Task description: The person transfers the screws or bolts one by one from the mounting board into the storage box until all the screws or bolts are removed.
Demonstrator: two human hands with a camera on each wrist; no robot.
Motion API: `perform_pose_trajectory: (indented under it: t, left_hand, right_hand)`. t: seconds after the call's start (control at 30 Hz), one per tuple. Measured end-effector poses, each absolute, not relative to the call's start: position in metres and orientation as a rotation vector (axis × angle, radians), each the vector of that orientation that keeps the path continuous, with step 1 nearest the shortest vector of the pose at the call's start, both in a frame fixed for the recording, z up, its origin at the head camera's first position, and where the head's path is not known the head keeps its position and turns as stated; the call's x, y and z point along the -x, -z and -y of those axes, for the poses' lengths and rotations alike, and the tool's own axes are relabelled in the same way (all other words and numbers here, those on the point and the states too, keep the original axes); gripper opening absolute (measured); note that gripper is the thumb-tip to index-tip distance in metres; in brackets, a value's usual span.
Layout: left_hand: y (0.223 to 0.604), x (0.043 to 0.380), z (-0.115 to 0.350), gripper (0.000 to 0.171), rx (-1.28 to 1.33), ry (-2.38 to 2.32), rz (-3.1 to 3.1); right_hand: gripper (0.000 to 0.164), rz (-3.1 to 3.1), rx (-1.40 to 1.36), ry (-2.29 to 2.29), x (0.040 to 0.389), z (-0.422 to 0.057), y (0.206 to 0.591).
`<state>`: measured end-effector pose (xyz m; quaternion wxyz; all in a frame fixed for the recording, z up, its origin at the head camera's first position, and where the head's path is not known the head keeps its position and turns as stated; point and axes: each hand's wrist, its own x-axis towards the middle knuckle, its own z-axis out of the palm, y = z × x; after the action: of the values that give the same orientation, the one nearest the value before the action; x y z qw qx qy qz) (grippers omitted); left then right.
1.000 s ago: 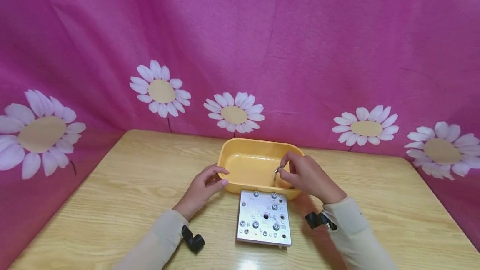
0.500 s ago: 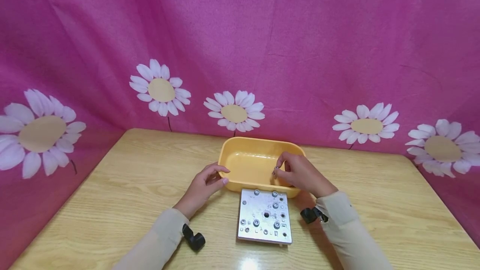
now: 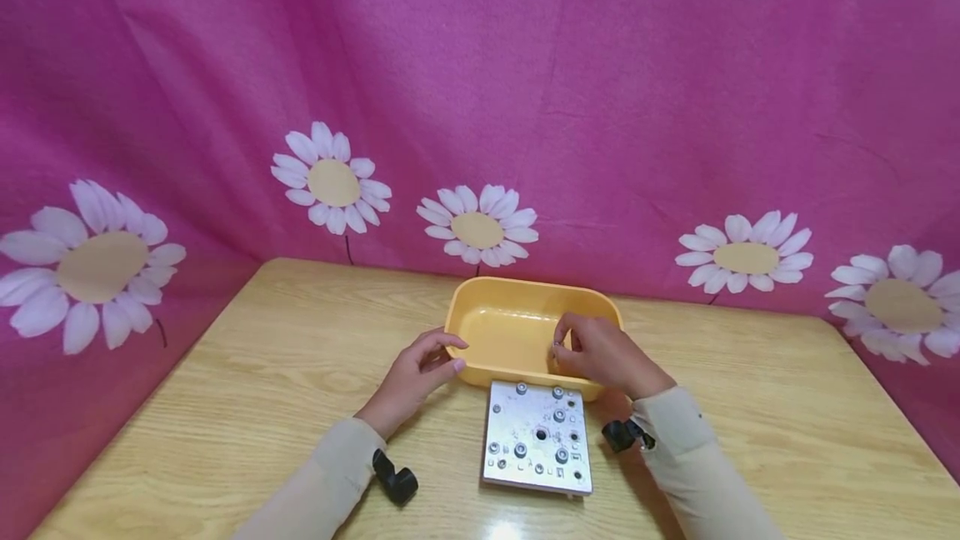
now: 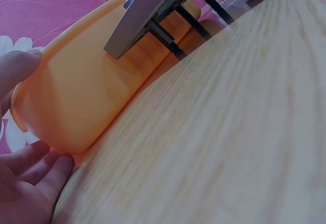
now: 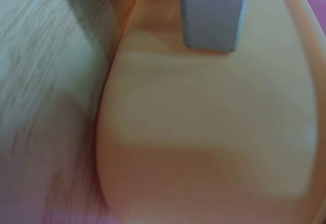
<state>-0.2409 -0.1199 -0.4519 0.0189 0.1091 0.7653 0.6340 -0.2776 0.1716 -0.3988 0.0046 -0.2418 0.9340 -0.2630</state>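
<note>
A yellow plastic tub (image 3: 517,288) stands on the table, seen from outside in the left wrist view. My left hand (image 3: 408,377) holds its left end, one finger over the rim and the thumb against the outer wall. Inside the tub's right part, my right hand (image 3: 600,352) pinches a small metal screw (image 3: 557,347) between thumb and index finger; the fingers hide most of it. Right in front of the tub is a square metal plate (image 3: 517,473), with socket-head screws and holes on top. Threaded screw shanks (image 4: 191,20) stick out under the plate.
The light wooden table (image 3: 247,390) spreads to both sides. A pink curtain (image 3: 600,107) with white daisies closes off the back and sides. A black camera mount (image 3: 395,479) sits at the left wrist, and another black mount (image 3: 626,436) at the right.
My right hand has gone lower into the tub with the screw, which was more visible a second ago. The left hand keeps its hold, and the plate has stayed in front of the tub.
</note>
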Motion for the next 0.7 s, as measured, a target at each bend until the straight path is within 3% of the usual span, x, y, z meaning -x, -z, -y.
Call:
perform_pose_trajectory:
  t: [0.7]
  left_hand:
    - [0.426,0.223,0.115,0.020,-0.331,-1.986,-2.358]
  right_hand:
    - [0.008,-2.960,0.709,0.716,0.276,-0.168,0.401]
